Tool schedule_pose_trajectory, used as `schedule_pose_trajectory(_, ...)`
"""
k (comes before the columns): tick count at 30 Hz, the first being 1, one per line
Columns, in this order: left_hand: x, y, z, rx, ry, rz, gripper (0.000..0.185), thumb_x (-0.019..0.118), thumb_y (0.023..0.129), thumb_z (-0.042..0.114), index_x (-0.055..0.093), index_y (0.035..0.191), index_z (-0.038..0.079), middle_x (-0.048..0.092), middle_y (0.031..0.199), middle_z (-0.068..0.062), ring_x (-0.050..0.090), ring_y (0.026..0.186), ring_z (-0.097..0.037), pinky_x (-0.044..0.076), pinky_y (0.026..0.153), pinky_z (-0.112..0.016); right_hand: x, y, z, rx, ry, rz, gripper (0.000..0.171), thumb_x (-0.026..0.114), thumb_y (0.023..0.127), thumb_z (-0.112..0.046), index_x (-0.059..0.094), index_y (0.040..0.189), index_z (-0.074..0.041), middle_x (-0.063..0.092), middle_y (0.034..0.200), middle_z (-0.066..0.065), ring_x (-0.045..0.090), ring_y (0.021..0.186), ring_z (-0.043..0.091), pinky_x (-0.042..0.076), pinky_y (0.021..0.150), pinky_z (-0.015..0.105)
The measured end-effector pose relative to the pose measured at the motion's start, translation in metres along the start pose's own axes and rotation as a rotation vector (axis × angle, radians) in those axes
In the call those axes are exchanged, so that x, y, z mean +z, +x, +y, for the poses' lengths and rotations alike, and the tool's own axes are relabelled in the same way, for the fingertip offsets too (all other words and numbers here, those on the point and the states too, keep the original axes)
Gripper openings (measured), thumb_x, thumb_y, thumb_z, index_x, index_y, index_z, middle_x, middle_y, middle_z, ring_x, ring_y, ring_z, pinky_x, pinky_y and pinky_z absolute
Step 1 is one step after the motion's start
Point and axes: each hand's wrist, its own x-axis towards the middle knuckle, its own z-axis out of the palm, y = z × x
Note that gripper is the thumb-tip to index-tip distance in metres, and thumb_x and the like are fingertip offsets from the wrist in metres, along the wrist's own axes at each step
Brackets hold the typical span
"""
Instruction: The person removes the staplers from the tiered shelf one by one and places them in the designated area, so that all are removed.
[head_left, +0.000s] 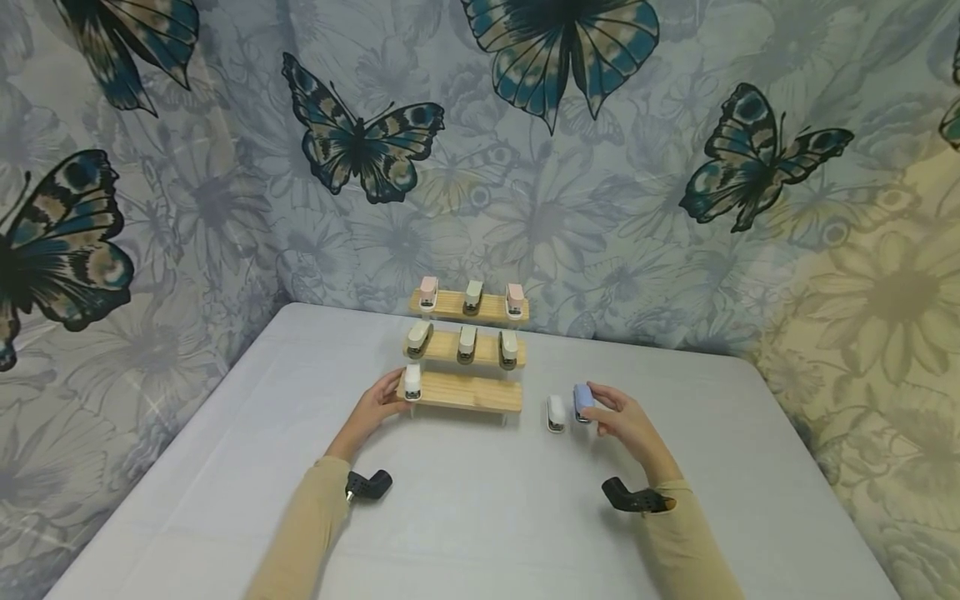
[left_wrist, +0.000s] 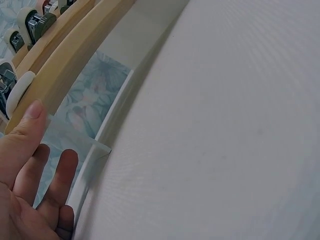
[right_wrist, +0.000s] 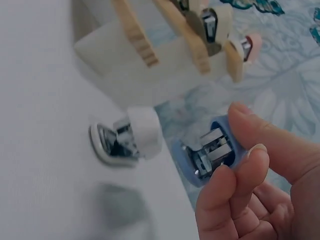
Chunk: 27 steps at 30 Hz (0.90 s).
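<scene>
Right hand (head_left: 626, 421) is pinching the blue stapler (head_left: 582, 402) at centre-right for lifting, while left hand (head_left: 378, 406), fingers spread, is touching the white stapler (head_left: 412, 382) on the rack (head_left: 468, 392), steadying it.

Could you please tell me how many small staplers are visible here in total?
9: three on the top shelf, three on the middle shelf, one on the bottom shelf, two on the table.

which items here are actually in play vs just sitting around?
In play:
- blue stapler, pinched by the right hand
- white stapler on the bottom step, touched by the left hand
- white stapler on the table
- wooden stepped rack

Sitting around:
- six staplers on the upper two steps
- butterfly cloth backdrop
</scene>
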Motion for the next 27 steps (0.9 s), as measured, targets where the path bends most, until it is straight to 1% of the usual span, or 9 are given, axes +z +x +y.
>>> schedule_pose_trajectory(1,0.000,0.000,0.000,-0.005,-0.002,0.005,0.064,0.062,0.067,0.018,0.029,0.122,0.016,0.031,0.122,-0.008,0.043,0.095,-0.021,0.035,0.078,-0.032,0.001,-0.003,-0.005,0.020,-0.032,0.021,0.053,0.058,0.072,-0.017,0.035,0.119,-0.012,0.027,0.122,0.015,0.042,0.047,0.011,0.041,0.044,0.026)
schedule_pose_trajectory(3,0.001,0.000,0.000,-0.013,-0.001,0.017,0.063,0.062,0.067,0.019,0.030,0.121,0.018,0.032,0.121,-0.006,0.044,0.094,-0.020,0.036,0.077,-0.031,0.001,-0.008,-0.013,0.039,-0.054,0.026,0.056,0.059,0.071,-0.017,0.033,0.120,-0.008,0.026,0.122,0.016,0.042,0.047,0.010,0.042,0.046,0.027)
schedule_pose_trajectory(6,0.001,0.000,0.000,-0.027,-0.006,0.032,0.062,0.063,0.065,0.021,0.032,0.119,0.021,0.034,0.120,-0.003,0.044,0.094,-0.018,0.036,0.077,-0.030,0.003,-0.015,-0.025,0.098,-0.038,0.031,0.059,0.061,0.069,-0.016,0.032,0.119,-0.005,0.026,0.122,0.015,0.042,0.047,0.009,0.042,0.047,0.027)
schedule_pose_trajectory(9,0.001,0.001,-0.001,-0.026,-0.013,0.034,0.062,0.064,0.065,0.021,0.033,0.119,0.022,0.034,0.120,-0.002,0.044,0.094,-0.018,0.036,0.078,-0.030,0.002,-0.019,-0.031,0.149,0.007,0.032,0.061,0.062,0.068,-0.013,0.031,0.119,-0.004,0.025,0.123,0.014,0.042,0.047,0.010,0.042,0.048,0.026)
schedule_pose_trajectory(14,0.000,0.001,-0.002,-0.003,-0.017,0.022,0.062,0.063,0.066,0.019,0.031,0.120,0.019,0.032,0.121,-0.005,0.043,0.095,-0.020,0.036,0.078,-0.031,-0.002,-0.021,-0.026,0.192,0.006,0.047,0.062,0.063,0.066,-0.016,0.032,0.119,-0.006,0.025,0.123,0.012,0.043,0.048,0.009,0.040,0.047,0.023)
schedule_pose_trajectory(20,0.000,0.002,-0.003,0.002,-0.020,0.010,0.062,0.062,0.068,0.018,0.030,0.121,0.018,0.032,0.121,-0.006,0.042,0.097,-0.020,0.035,0.078,-0.031,-0.007,-0.020,-0.015,0.197,0.001,0.065,0.063,0.063,0.066,-0.018,0.032,0.120,-0.007,0.025,0.123,0.012,0.042,0.048,0.008,0.040,0.046,0.021)
schedule_pose_trajectory(25,0.000,0.002,-0.002,0.015,-0.012,-0.001,0.063,0.061,0.068,0.016,0.028,0.122,0.014,0.032,0.121,-0.008,0.042,0.096,-0.022,0.035,0.078,-0.032,-0.006,-0.019,-0.013,0.192,-0.042,0.070,0.063,0.062,0.067,-0.019,0.031,0.120,-0.007,0.025,0.124,0.013,0.042,0.047,0.009,0.040,0.046,0.021)
schedule_pose_trajectory(27,0.000,0.001,-0.001,0.002,-0.013,0.003,0.063,0.062,0.067,0.016,0.029,0.122,0.016,0.033,0.121,-0.007,0.043,0.095,-0.021,0.035,0.078,-0.032,-0.006,-0.019,-0.013,0.193,-0.058,0.076,0.063,0.063,0.067,-0.019,0.031,0.120,-0.007,0.025,0.123,0.014,0.042,0.046,0.009,0.039,0.045,0.021)
